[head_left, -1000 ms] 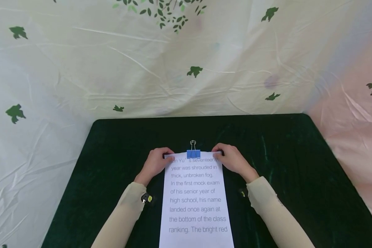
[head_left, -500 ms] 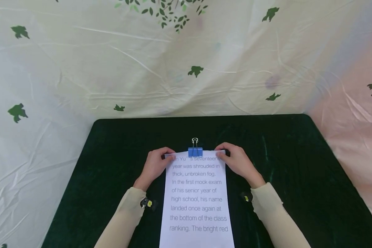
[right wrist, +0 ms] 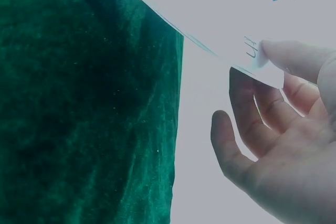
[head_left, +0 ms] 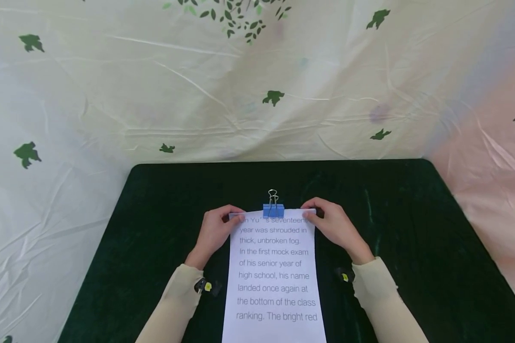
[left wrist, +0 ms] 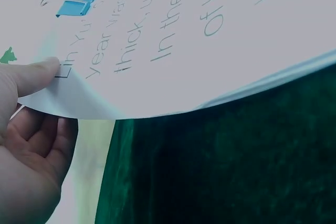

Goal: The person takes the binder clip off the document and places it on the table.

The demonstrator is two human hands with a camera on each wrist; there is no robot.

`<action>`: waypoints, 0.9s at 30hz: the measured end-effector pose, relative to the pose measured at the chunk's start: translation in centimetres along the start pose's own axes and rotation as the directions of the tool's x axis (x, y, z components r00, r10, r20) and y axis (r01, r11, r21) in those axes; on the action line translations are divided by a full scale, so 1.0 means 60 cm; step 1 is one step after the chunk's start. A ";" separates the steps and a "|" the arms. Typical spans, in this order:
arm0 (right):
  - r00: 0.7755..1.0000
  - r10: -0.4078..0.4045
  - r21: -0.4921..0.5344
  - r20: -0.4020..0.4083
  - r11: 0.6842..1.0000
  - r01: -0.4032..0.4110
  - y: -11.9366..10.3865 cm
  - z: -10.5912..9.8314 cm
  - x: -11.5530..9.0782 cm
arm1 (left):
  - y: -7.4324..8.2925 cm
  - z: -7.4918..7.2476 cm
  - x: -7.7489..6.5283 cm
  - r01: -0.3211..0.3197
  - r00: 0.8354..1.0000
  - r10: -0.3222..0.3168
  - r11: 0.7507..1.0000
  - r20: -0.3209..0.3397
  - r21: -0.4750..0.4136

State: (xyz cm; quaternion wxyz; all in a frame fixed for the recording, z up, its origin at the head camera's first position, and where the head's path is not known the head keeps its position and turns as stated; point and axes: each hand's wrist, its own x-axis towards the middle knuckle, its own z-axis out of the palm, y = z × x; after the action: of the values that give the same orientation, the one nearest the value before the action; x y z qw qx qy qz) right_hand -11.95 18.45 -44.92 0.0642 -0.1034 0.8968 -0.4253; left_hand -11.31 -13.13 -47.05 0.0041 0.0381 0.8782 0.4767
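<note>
head view: we see both hands at the top edge of a white printed paper [head_left: 276, 281], which sits at the lower centre of the frame and runs out past the bottom border.

left hand [head_left: 214, 228]: pinching the paper's upper left corner. in the left wrist view we record the thumb [left wrist: 37, 76] flat on the printed face, with the other fingers curled behind.

right hand [head_left: 332, 226]: pinching the upper right corner, thumb in front. in the right wrist view we note one finger [right wrist: 223, 132] standing apart from the sheet.

between the hands, a blue binder clip [head_left: 273, 210] bites the middle of the top edge, its silver wire handles upright. we read large grey type, including "year was shrouded in thick, unbroken fog." the side edge looks layered in the left wrist view; we cannot tell how many sheets.

surroundings: a dark green cloth-covered table [head_left: 163, 190] fills the lower half; a pale backdrop [head_left: 189, 105] with green bird shapes [head_left: 273, 97] fills the upper half. cream sleeves [head_left: 171, 300] enter from the bottom, a small black device [head_left: 206, 286] at each wrist.
</note>
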 end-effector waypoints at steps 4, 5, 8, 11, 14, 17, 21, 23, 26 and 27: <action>1.000 -0.006 0.004 -0.001 1.000 0.006 -0.002 -0.003 -0.003 | 0.001 0.001 -0.002 -0.004 1.000 0.004 1.000 -0.016 -0.013; 1.000 -0.008 0.007 -0.002 1.000 0.008 -0.002 -0.003 -0.003 | 0.001 0.001 -0.002 -0.006 1.000 0.006 1.000 -0.020 -0.017; 1.000 -0.016 0.008 0.002 1.000 0.016 -0.002 -0.003 -0.003 | 0.000 0.001 -0.004 -0.012 1.000 0.011 1.000 -0.029 -0.024; 1.000 -0.021 0.005 0.013 1.000 0.021 -0.003 -0.002 -0.002 | -0.001 0.002 -0.005 -0.017 0.999 0.016 0.999 -0.034 -0.034; 0.999 -0.026 0.006 0.023 1.000 0.026 -0.004 -0.002 0.000 | -0.002 0.003 -0.005 -0.022 0.999 0.021 0.999 -0.031 -0.047; 0.999 -0.041 0.011 0.027 0.999 0.041 -0.008 -0.002 0.002 | -0.003 0.004 -0.005 -0.028 0.999 0.026 0.998 -0.028 -0.058; 0.998 -0.065 0.024 0.025 0.998 0.064 -0.015 0.001 0.006 | -0.004 0.003 -0.005 -0.025 0.999 0.023 0.998 -0.028 -0.061; 0.998 -0.063 0.027 0.023 0.998 0.062 -0.021 0.002 0.009 | -0.004 0.002 -0.005 -0.024 0.999 0.023 0.998 -0.028 -0.057; 0.999 -0.043 0.024 0.025 0.999 0.042 -0.032 0.002 0.013 | -0.004 0.001 -0.004 -0.025 0.999 0.023 0.998 -0.027 -0.055; 0.999 -0.036 0.023 0.028 0.999 0.035 -0.036 0.002 0.015 | -0.003 0.000 -0.003 -0.026 0.999 0.024 0.998 -0.027 -0.055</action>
State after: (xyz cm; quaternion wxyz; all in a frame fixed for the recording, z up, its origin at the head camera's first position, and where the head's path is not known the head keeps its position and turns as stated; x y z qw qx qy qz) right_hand -12.50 16.81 -43.37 0.0703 -0.1246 0.8891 -0.4348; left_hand -11.14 -13.23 -47.24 -0.0124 0.0426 0.8640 0.5014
